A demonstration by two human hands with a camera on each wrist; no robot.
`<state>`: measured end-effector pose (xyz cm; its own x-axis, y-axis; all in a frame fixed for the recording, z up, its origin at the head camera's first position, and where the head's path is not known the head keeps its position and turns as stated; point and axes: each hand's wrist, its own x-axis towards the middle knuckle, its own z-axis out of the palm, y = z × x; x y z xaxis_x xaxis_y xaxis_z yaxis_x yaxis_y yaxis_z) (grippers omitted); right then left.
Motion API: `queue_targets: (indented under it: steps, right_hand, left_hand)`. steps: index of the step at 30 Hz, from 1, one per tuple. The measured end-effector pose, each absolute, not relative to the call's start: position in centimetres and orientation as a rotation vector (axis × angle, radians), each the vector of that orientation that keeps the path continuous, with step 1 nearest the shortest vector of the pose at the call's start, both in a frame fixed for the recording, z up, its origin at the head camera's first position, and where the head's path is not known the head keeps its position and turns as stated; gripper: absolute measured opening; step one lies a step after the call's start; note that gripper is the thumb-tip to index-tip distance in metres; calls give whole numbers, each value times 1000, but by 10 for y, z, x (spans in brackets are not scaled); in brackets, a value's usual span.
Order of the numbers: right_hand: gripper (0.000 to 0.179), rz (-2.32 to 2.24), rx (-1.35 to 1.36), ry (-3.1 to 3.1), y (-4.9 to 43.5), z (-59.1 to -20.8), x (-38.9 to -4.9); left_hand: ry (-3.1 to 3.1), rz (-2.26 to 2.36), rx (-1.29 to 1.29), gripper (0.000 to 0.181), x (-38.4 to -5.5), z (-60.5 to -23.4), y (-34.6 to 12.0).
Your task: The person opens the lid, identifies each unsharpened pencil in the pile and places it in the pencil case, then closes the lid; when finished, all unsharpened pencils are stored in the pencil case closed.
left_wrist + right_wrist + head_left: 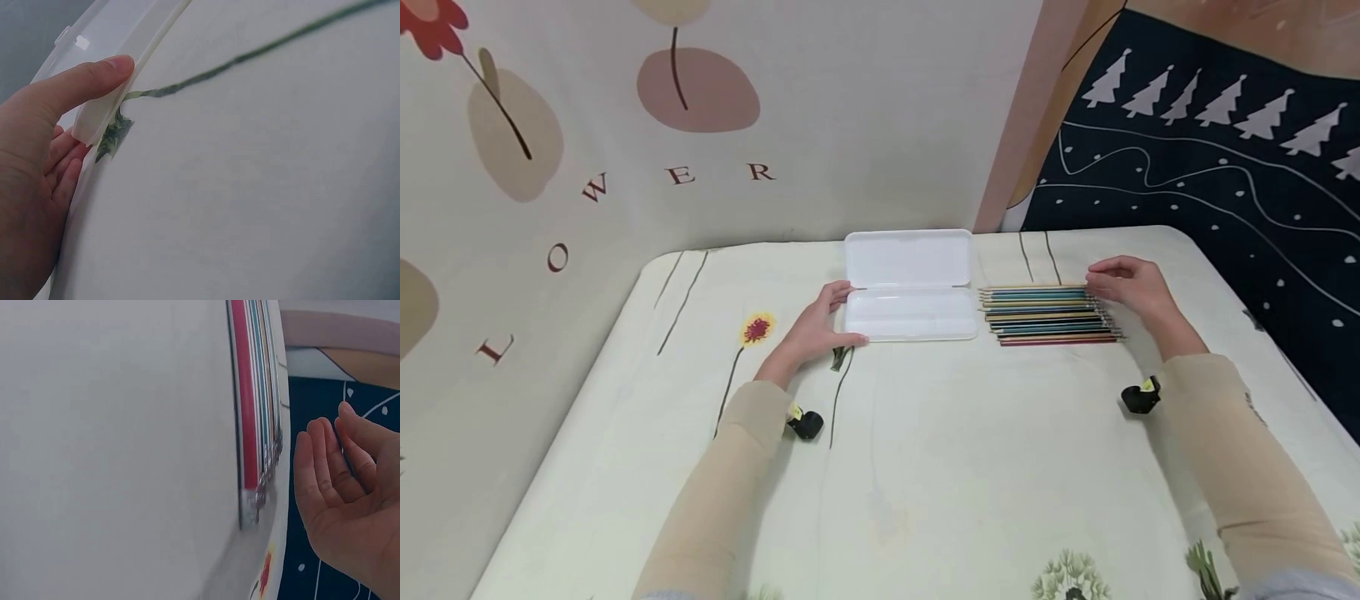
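A white plastic pencil case (912,315) lies unfolded on the bed-like surface, its lid (908,258) tipped back away from me. My left hand (816,329) holds the case at its left end. In the left wrist view the thumb (103,78) lies over the near rim, with the other fingers bent at the end wall. Right of the case, a row of several pencils (1048,317) lies side by side, tips toward the case. My right hand (1131,287) hovers at their far right ends, fingers loosely bent. Nothing shows between those fingers in the right wrist view.
A pale flower-print sheet (925,467) covers the surface. Behind it hangs a light cloth with letters (760,172), and at the right a dark tree-patterned cloth (1195,183). Small black wrist cameras (807,425) sit at both wrists.
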<state>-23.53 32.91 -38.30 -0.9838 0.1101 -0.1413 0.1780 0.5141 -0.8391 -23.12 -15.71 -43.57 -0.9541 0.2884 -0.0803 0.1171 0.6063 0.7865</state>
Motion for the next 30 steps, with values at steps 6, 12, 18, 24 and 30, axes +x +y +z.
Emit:
queue_targets:
  steps: [6, 12, 18, 24, 30]
  right_hand:
    - [47, -1298, 323, 2715, 345, -387, -233]
    - [45, -1155, 370, 2701, 355, -397, -236]
    - [34, -1162, 253, 2673, 361, -404, -236]
    - [35, -1090, 155, 2699, 361, -403, -237]
    - [37, -998, 79, 2682, 361, -400, -241]
  left_hand:
    - [2628, 1271, 323, 102, -229, -434, -157]
    - [2629, 1268, 330, 102, -229, -433, -156]
    - [2627, 1258, 326, 103, -229, -433, -156]
    - [2629, 1261, 320, 103, -229, -434, -156]
    - [2630, 1266, 322, 102, -230, -434, -156]
